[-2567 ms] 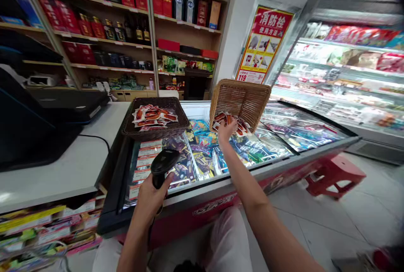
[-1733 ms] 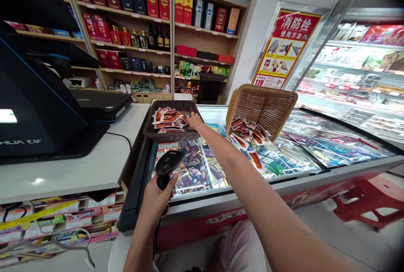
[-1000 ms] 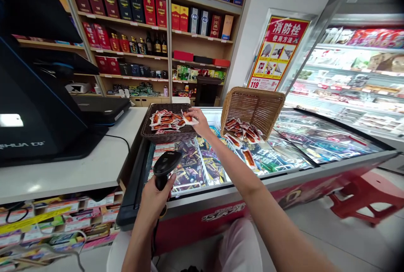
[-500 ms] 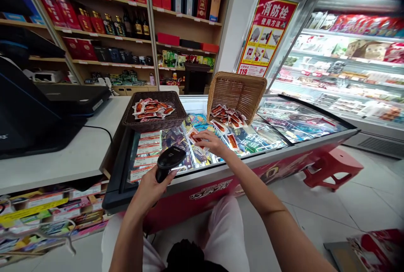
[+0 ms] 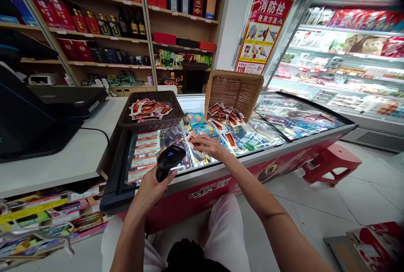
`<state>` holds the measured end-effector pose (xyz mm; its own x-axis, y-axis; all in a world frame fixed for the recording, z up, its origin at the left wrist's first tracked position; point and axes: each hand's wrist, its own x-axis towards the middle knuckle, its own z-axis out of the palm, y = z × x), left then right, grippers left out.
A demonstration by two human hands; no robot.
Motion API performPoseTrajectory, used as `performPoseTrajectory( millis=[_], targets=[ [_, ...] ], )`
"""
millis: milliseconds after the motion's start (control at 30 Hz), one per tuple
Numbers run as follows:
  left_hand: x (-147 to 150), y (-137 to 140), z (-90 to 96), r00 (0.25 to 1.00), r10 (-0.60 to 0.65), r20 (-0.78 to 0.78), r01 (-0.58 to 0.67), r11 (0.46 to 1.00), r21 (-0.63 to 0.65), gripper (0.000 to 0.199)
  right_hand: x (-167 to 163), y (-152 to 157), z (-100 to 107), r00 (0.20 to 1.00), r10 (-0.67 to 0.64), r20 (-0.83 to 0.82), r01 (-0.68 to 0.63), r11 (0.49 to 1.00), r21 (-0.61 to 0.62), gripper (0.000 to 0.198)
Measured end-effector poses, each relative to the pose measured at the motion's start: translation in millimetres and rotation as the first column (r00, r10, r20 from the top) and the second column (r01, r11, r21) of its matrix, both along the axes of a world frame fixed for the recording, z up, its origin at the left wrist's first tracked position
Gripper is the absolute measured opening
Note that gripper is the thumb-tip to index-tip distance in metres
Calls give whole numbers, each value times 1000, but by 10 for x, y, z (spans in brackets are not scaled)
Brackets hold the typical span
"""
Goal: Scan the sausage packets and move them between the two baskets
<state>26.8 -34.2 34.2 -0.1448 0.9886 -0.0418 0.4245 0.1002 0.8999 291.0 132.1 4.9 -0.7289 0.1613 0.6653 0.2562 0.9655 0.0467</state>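
A black barcode scanner is gripped by its handle in my left hand, its head facing right and a small blue light glowing on top. My right hand has its fingers closed on a packaged sausage over the freezer's glass lid; the fingers hide part of the pack. Right of that hand, another packaged sausage lies on the glass. A tan wicker basket, tipped on its side, spills several sausage packs. More packs are heaped in a dark brown basket at the left.
The chest freezer stretches to the right, with price labels under its glass at the left end. A counter with a black checkout machine adjoins it. A red stool stands on the floor at right.
The blue light on the scanner shows now and did not before. The view has shifted slightly; both hands stay almost in place.
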Motion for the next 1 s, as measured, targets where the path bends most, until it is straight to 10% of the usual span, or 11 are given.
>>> performPoseTrajectory(
  millis=[333,600,700,867,1000],
  targets=[
    [-30,73,-49,998,24,-63,-23,1000,12,51,244,493,-363,959,-281,30,281,941,-189,34],
    [-242,111,-147,995,103,-3,-103,995,11,56,449,701,95,694,-607,387,683,726,-85,37],
    [-359,150,-191,985,171,24,-171,985,23,58,-2,737,387,637,-671,379,730,683,-17,41],
    [-534,135,-180,964,265,21,-265,964,22,58,-1351,1049,740,757,-567,325,640,743,-194,47],
    [-645,63,-210,955,292,45,-293,956,18,59,-2284,1406,797,673,-538,507,720,634,-283,37]
  ],
)
